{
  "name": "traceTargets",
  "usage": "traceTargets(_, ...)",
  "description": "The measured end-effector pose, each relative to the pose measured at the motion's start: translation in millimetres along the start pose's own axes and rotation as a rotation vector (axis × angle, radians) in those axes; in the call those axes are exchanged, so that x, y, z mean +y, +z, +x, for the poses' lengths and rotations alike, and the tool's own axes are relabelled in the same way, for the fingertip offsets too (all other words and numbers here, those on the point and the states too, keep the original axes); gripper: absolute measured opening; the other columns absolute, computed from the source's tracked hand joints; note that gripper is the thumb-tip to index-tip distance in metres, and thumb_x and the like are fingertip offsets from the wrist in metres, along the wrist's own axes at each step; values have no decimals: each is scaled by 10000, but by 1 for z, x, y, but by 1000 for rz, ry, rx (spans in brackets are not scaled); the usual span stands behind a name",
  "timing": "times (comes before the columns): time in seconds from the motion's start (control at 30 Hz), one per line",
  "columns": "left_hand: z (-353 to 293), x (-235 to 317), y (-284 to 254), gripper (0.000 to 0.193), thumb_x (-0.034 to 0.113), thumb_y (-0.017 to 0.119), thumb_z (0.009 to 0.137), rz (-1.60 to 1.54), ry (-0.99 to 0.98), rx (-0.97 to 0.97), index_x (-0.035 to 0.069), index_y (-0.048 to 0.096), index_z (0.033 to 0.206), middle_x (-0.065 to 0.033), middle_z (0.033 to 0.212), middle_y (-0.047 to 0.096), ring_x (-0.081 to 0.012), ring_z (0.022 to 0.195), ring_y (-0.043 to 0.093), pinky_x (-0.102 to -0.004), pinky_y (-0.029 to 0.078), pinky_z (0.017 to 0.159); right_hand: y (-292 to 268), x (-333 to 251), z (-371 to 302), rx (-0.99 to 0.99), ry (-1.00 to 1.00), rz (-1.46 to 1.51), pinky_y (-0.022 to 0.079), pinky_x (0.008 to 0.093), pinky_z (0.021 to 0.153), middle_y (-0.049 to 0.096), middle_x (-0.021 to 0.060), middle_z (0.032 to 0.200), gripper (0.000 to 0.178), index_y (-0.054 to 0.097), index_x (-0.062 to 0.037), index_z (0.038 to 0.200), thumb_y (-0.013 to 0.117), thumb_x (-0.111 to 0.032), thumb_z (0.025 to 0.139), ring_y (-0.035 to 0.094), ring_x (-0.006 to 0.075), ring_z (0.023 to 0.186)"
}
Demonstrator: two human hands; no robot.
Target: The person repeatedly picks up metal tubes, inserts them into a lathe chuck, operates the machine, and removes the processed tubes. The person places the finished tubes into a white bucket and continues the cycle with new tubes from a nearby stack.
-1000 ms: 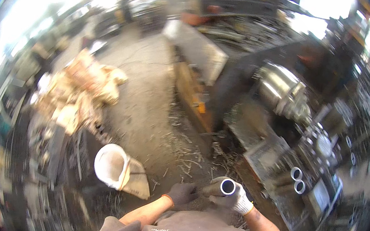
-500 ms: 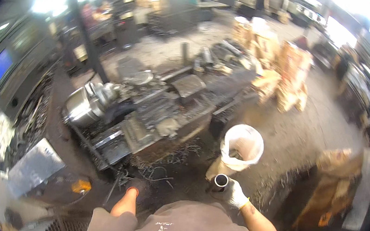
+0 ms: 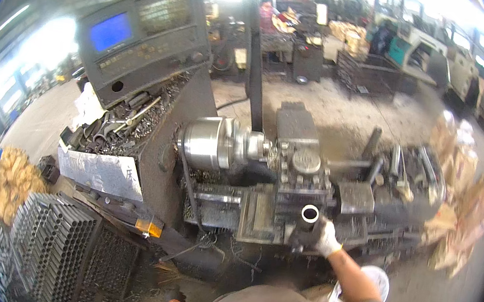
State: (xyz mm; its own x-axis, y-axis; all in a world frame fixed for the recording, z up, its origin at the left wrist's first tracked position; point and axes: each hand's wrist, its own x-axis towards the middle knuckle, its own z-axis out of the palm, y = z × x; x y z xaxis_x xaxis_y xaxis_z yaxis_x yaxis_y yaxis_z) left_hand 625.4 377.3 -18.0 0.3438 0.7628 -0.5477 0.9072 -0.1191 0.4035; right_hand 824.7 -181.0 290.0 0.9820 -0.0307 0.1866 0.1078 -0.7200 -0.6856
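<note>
My right hand [image 3: 327,238], in a white work glove with dark, stained fingers, is closed around a short metal tube [image 3: 308,221]. The tube's round open end faces up, and its lower part merges with the dark machine behind. Behind it stands a lathe with a silver chuck [image 3: 203,141] and a tool post [image 3: 306,162]. My left hand [image 3: 175,295] hangs low beside my body in a dark glove, near a stack of metal tubes [image 3: 52,242]; its fingers are too small and dark to make out.
A control panel [image 3: 140,40] with a blue screen rises at the left, above a chip-filled tray [image 3: 116,128] with tools. A white-lined bucket [image 3: 377,279] sits below my right forearm. Brown sacks [image 3: 472,212] stand at the right, and a yellowish sack [image 3: 15,176] lies far left.
My view has swung left, bringing the control panel and tube stack in. My right hand, still gripping the tube, has moved from beside the bucket to in front of the lathe.
</note>
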Motion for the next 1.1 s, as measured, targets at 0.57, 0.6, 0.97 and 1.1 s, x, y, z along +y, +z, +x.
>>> traceTargets(0.57, -93, 229, -93, 415, 417, 567, 1061, -281, 558, 890, 68, 672, 1259, -233, 1217, 695, -467, 1079, 675, -540, 524, 923, -125, -96, 307, -723, -627, -358, 580, 356, 957, 747, 88, 1326, 475, 707, -116, 1401, 682, -384, 1010, 696, 201, 1153)
traceTargets(0.6, -94, 226, -95, 406, 414, 564, 1061, -250, 561, 877, 76, 672, 1260, -225, 1215, 698, -466, 1074, 678, -540, 527, 917, -104, -96, 321, -908, -375, -263, 577, 359, 971, 743, 77, 1341, 459, 707, -119, 1405, 681, -360, 1015, 689, 190, 1174)
traceTargets(0.97, -35, 199, -129, 372, 366, 653, 962, 435, 980, 552, 128, 724, 1240, -120, 1104, 747, -390, 1034, 706, -508, 564, 928, 19, -64, 365, -1158, -1060, 54, 585, 426, 1009, 720, 157, 1360, 460, 708, -118, 1411, 692, -319, 997, 693, 284, 1215)
traceTargets(1.1, -9, 156, -113, 337, 259, 745, 896, 381, 1001, 763, 71, 710, 1174, -180, 1114, 695, -427, 978, 671, -548, 561, 829, -48, -62, 363, -454, -1094, -510, 586, 365, 1033, 732, 89, 1355, 282, 789, -144, 1220, 674, -214, 972, 686, 220, 1244)
